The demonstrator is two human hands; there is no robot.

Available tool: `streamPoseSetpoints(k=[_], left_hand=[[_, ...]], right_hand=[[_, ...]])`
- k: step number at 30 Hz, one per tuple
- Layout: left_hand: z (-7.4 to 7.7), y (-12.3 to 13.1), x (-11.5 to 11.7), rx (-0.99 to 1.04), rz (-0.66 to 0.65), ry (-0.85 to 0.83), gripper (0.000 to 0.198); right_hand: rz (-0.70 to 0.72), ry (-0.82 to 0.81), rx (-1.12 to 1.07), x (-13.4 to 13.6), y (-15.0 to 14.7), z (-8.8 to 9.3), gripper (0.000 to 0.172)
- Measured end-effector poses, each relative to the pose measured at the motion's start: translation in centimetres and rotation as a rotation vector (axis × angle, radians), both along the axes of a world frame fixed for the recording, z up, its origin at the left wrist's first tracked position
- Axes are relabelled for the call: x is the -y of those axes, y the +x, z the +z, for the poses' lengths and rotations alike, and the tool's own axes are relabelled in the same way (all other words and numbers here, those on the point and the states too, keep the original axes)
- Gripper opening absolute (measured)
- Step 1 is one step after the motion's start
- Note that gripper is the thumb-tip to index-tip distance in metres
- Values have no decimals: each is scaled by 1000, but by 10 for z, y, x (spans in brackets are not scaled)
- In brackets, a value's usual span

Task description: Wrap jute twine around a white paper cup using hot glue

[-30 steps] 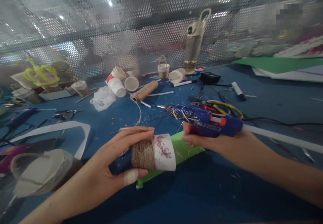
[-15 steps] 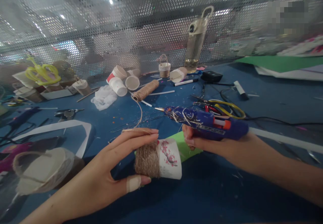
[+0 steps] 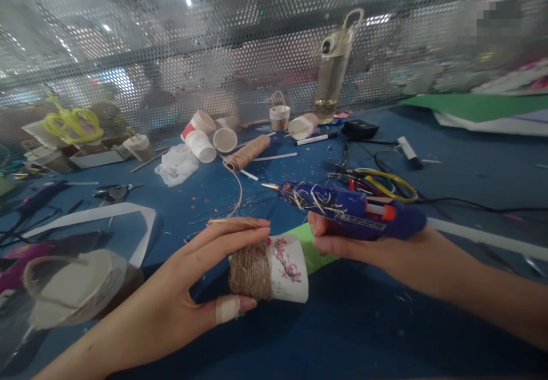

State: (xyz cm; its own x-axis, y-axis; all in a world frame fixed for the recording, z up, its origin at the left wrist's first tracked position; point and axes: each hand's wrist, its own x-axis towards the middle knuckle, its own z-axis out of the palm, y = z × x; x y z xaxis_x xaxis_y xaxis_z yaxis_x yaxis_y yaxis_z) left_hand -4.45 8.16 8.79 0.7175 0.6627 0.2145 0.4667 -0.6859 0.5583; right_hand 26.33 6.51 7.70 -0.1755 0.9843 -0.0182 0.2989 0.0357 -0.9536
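Note:
My left hand [image 3: 205,266] grips a paper cup [image 3: 290,269] that lies on its side, fingers over the top and thumb below. Brown twine [image 3: 250,271] is wound round one part of the cup; the white part shows pink blossoms on a branch. A strip of tape or plaster wraps my left thumb. In my right hand [image 3: 338,240] is a blue hot glue gun [image 3: 342,206], its metal tip pointing left above the table. A strand of twine runs from the cup to a twine spool [image 3: 248,153] lying further back. Light green paper [image 3: 314,249] lies partly under the cup.
Behind the spool lie several paper cups [image 3: 201,146] and crumpled white plastic [image 3: 177,165]. A water bottle [image 3: 331,72] stands by the perforated metal screen. Yellow-handled scissors [image 3: 394,183] and cables lie right; a cup basket [image 3: 85,283] and white strip [image 3: 143,217] lie left.
Almost nothing differs. The fingers of my right hand have shifted slightly on the glue gun's grip, and the gun has moved a little. My left hand and the cup stay in place.

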Motion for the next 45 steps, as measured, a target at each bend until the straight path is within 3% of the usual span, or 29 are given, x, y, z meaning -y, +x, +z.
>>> streamPoseSetpoints(k=[8,16,27,34,45], left_hand=[[0,-1,-1,4,-3,0,68],[1,-1,1,6,-2,16,68],[1,-2,2,22,-5,32,69],[1,-1,1,21,-8,21,67],[2,-2,2,10,-1,14,68]], right_hand=[[-26,25,17,-1,2,-3,20],[-9,-24,43,0,-2,2,28],[-25,-8,47,-1,3,-6,23],[-4,-33,-116,1,-2,-5,22],[-41,-18,-61,-1,-3,-7,21]])
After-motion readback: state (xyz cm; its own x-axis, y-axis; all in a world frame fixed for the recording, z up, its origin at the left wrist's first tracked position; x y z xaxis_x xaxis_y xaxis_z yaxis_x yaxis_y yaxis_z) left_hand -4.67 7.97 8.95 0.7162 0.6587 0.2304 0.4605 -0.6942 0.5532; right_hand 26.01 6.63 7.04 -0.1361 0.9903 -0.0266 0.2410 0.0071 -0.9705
